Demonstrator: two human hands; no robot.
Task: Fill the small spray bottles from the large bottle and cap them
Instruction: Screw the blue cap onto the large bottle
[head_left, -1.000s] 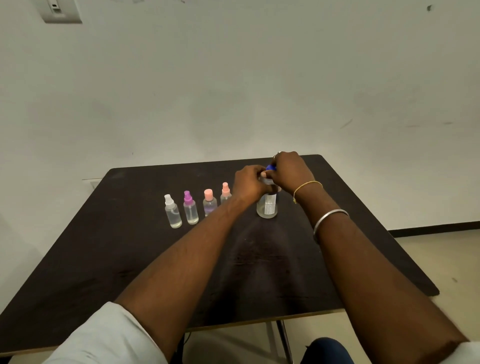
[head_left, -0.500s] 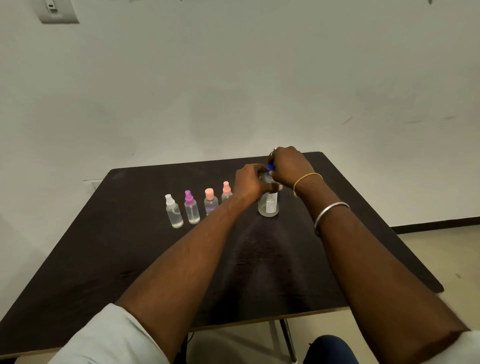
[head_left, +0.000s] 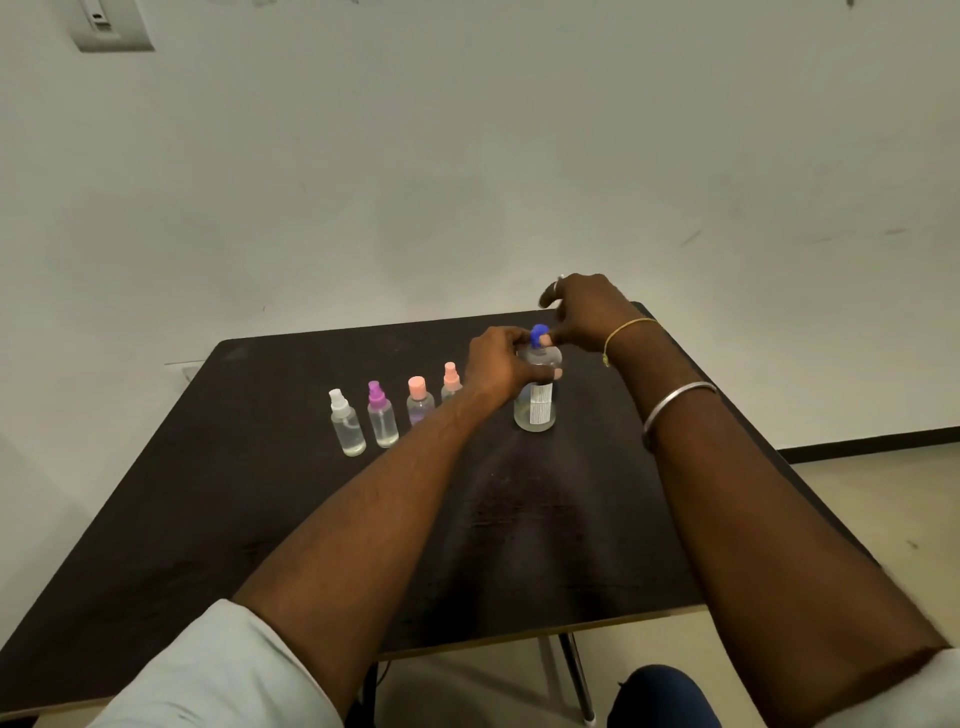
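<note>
Four small spray bottles stand in a row on the left half of the dark table (head_left: 218, 499): a white-capped one (head_left: 346, 426), a purple-capped one (head_left: 382, 418), a pink-capped one (head_left: 420, 402) and a second pink-topped bottle (head_left: 450, 383) partly hidden behind the wrist, lined up, I'd guess, so each comes to hand in turn. Just right of them the left hand (head_left: 498, 366) is wrapped around the large bottle (head_left: 536, 397), steadying it upright on the tabletop. The right hand (head_left: 584, 314) pinches the blue cap (head_left: 539, 335) from above, probably twisting it. Behind is a plain white wall (head_left: 467, 156) with a switch plate (head_left: 111, 26) high up; pale floor (head_left: 883, 499) shows to the right.
</note>
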